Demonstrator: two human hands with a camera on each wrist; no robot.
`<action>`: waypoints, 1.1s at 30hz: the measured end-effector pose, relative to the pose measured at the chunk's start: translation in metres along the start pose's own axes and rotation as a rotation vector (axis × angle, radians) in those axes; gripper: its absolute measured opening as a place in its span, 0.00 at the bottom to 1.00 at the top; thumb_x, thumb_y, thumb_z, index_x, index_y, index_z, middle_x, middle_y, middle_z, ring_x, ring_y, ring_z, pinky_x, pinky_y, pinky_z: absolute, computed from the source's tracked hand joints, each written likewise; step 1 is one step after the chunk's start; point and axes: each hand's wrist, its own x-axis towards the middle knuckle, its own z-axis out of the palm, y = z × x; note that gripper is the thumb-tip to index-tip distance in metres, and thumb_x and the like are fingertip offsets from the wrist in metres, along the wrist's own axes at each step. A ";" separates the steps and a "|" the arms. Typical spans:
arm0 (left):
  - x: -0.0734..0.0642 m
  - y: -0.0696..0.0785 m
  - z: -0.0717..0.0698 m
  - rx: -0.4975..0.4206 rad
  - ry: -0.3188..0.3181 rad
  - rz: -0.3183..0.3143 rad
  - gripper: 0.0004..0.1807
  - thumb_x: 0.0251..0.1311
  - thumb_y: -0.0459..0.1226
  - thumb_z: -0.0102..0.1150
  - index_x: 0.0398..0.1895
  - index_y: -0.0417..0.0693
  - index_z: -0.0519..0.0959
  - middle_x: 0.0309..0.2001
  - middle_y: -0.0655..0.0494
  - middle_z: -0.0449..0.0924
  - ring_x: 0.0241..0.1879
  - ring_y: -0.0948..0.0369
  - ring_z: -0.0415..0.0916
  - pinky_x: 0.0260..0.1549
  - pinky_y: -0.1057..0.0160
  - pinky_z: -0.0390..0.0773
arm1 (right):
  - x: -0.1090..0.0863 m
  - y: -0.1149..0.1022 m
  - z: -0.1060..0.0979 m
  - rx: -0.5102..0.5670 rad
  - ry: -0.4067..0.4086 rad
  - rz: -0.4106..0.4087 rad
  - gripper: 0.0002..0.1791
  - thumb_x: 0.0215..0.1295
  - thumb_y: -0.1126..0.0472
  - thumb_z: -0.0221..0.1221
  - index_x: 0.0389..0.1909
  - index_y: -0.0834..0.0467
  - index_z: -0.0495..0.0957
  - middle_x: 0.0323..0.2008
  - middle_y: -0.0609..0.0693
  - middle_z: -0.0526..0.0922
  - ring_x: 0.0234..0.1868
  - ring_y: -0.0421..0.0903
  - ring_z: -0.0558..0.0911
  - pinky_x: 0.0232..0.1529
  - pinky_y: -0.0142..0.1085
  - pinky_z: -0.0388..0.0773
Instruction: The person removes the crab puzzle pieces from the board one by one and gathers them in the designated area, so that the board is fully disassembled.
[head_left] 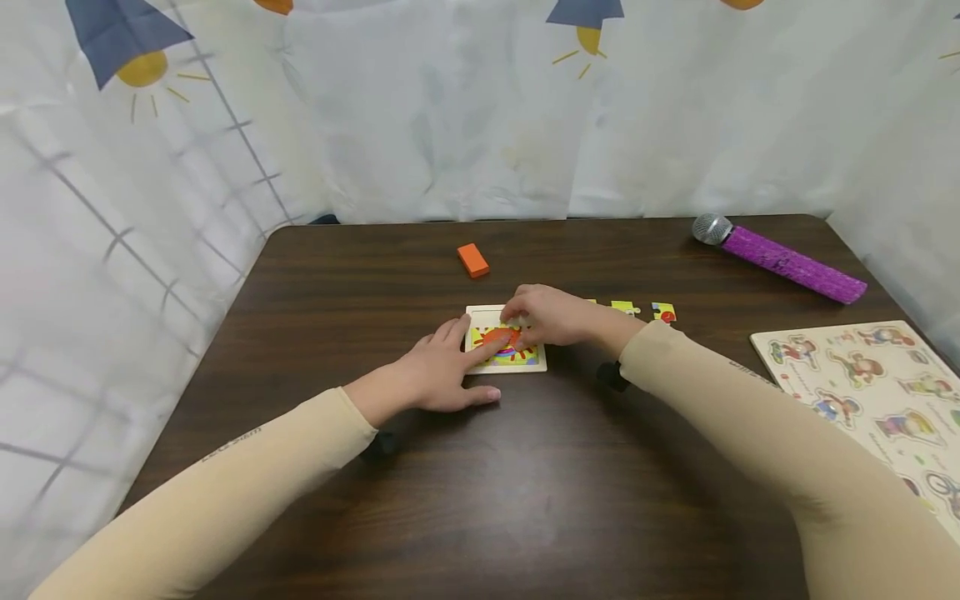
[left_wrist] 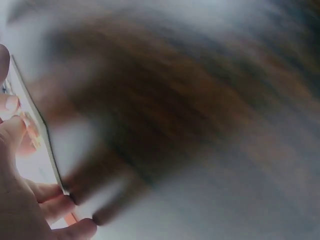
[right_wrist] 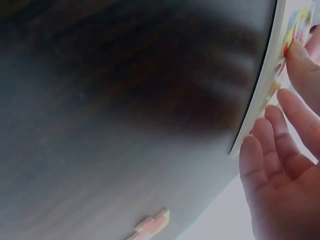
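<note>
Beige sleeves (head_left: 225,487) reach across the brown desk (head_left: 480,508) to a small puzzle tray (head_left: 483,312) around its middle. The left hand (head_left: 438,371) has a loose grip, fingers extended, one lying on the sun picture (head_left: 517,357). The right hand (head_left: 558,315) bends its fingers over the tray; whether that grip pinches a piece cannot be told. Loose puzzle pieces (head_left: 622,307) lie beyond the right wrist.

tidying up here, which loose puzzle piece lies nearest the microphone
The rightmost loose piece in the head view, showing a red patch; the others visible there lie farther left, away from the microphone.
</note>
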 end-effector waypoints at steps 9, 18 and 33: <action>-0.001 0.000 0.000 -0.011 -0.010 0.016 0.45 0.65 0.69 0.50 0.82 0.77 0.46 0.83 0.36 0.33 0.82 0.40 0.37 0.74 0.34 0.55 | 0.005 -0.004 0.000 0.021 -0.023 -0.032 0.19 0.68 0.61 0.66 0.59 0.58 0.82 0.54 0.57 0.80 0.56 0.53 0.77 0.62 0.48 0.74; -0.001 -0.002 0.001 0.007 0.012 0.030 0.44 0.67 0.68 0.49 0.82 0.74 0.48 0.82 0.35 0.36 0.82 0.40 0.38 0.73 0.35 0.57 | 0.018 -0.004 0.003 0.092 -0.042 -0.028 0.16 0.72 0.69 0.56 0.57 0.58 0.84 0.53 0.56 0.82 0.54 0.52 0.78 0.61 0.47 0.76; 0.000 0.001 0.001 0.055 0.009 0.010 0.45 0.66 0.69 0.49 0.82 0.74 0.48 0.82 0.34 0.37 0.81 0.40 0.41 0.72 0.36 0.59 | 0.029 -0.016 0.007 0.064 -0.007 0.032 0.11 0.76 0.64 0.57 0.51 0.61 0.85 0.49 0.56 0.82 0.48 0.51 0.77 0.59 0.44 0.78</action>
